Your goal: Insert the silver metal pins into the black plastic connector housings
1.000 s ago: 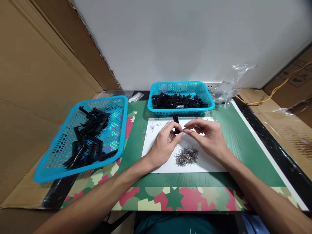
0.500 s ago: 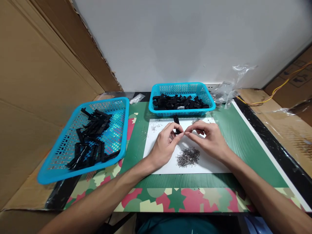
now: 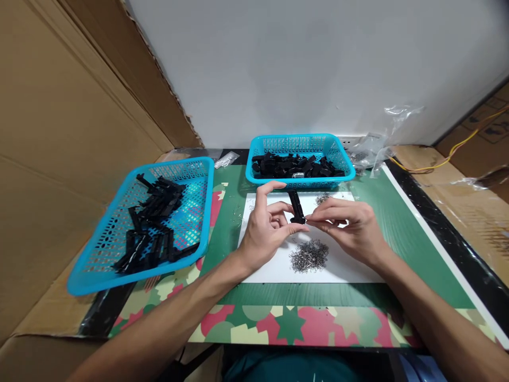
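Observation:
A black plastic part (image 3: 295, 205) stands nearly upright over the white sheet (image 3: 270, 273), held by my left hand (image 3: 265, 229) with the thumb under its lower end and the index finger raised. My right hand (image 3: 350, 225) is pinched at the lower right end of that part; whatever is between its fingertips is too small to make out. Below both hands, a pile of small metal springs or clips (image 3: 309, 256) lies on the sheet. A smaller metal pile (image 3: 322, 198) is partly hidden behind my right hand.
A blue basket (image 3: 210, 212) with long black parts stands at the left. Another blue basket (image 3: 300, 183) with black pieces is at the back. Clear plastic bags (image 3: 368, 151) lie beside it, near a yellow cable (image 3: 453, 151). Cardboard (image 3: 71, 106) walls the left side.
My left index finger has lifted away from the pinch, and the black part shows more fully between my hands. My right fingertips have come against its lower end. The view has shifted slightly.

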`<state>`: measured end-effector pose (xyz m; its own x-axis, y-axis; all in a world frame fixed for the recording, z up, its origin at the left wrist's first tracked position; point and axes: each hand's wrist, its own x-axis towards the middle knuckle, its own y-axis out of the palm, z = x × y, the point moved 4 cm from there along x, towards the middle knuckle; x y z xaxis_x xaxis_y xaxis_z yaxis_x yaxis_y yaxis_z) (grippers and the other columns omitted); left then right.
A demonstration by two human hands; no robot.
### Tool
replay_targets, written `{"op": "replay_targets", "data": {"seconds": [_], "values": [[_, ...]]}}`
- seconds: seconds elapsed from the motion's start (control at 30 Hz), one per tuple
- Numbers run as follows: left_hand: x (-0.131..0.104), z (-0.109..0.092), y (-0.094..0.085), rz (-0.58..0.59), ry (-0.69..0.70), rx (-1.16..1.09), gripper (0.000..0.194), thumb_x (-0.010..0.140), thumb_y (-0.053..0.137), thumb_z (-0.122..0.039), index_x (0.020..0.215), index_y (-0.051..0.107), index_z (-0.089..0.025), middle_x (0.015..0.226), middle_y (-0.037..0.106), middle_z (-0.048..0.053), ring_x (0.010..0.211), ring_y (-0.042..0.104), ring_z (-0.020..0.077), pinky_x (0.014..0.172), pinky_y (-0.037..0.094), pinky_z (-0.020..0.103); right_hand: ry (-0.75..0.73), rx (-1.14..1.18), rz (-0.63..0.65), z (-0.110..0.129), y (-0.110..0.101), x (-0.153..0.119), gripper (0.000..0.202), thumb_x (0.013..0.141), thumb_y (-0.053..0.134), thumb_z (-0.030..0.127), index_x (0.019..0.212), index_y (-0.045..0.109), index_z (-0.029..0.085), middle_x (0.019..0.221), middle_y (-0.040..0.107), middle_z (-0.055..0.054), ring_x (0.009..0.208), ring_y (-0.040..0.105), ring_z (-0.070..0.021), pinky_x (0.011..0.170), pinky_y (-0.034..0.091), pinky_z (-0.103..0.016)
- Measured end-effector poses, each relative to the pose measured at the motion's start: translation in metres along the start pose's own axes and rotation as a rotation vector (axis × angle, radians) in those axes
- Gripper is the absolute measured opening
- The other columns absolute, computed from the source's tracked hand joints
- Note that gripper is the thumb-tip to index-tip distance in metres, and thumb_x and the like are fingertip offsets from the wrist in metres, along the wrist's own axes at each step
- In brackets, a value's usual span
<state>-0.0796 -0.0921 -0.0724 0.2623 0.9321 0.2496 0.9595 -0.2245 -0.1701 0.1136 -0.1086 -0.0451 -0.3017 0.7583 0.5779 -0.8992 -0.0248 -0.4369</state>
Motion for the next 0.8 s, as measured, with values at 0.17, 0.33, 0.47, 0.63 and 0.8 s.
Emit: {"op": "replay_targets", "data": {"seconds": [0.17,0.33,0.47,0.63,0.8], "values": [[0.002,0.0,-0.003,0.047,0.094,0.117,0.08,0.079,0.09,-0.04,0.143,0.044,-0.026,0.09,0.068,-0.002,0.057,0.055,0.0069,0.05,0.047,0.019,-0.056,-0.083,0.028,0.0,0.001,-0.002,0.02,0.092,0.07,0.004,0.093,0.082,0.021,0.085,0.078,-0.002,0.071,0.071,-0.0133,0.061,0.053,-0.023],[0.0,0.001,-0.003,0.102,0.246,0.312,0.073,0.087,0.084,-0.042,0.15,0.051,-0.024,0.091,0.068,-0.001,0.057,0.045,0.0055,0.057,0.049,0.02,-0.15,-0.294,0.111,-0.003,0.003,-0.008,0.028,0.095,0.06,0.001,0.095,0.081,0.019,0.087,0.077,-0.003,0.067,0.07,-0.0139,0.058,0.049,-0.025],[-0.001,0.0,-0.002,0.115,0.357,0.409,0.067,0.091,0.079,-0.041,0.151,0.055,-0.022,0.083,0.066,-0.003,0.056,0.043,0.0073,0.058,0.05,0.022,-0.174,-0.354,0.164,-0.004,0.004,-0.01,0.029,0.095,0.059,0.001,0.095,0.081,0.019,0.089,0.078,-0.003,0.065,0.069,-0.0135,0.057,0.046,-0.026],[-0.001,-0.001,-0.001,0.176,0.371,0.411,0.069,0.091,0.08,-0.037,0.153,0.055,-0.019,0.074,0.067,-0.003,0.055,0.043,0.0088,0.056,0.048,0.022,-0.149,-0.286,0.203,-0.006,0.005,-0.011,0.027,0.095,0.061,0.002,0.093,0.079,0.021,0.086,0.077,-0.001,0.066,0.068,-0.0129,0.059,0.045,-0.025],[-0.001,0.001,0.001,0.215,0.322,0.338,0.064,0.09,0.081,-0.028,0.15,0.06,-0.021,0.094,0.079,0.004,0.061,0.055,0.0103,0.062,0.054,0.024,-0.109,-0.204,0.213,-0.009,0.007,-0.009,0.018,0.096,0.066,0.005,0.093,0.077,0.02,0.092,0.077,-0.003,0.075,0.07,-0.0142,0.066,0.049,-0.025]]}}
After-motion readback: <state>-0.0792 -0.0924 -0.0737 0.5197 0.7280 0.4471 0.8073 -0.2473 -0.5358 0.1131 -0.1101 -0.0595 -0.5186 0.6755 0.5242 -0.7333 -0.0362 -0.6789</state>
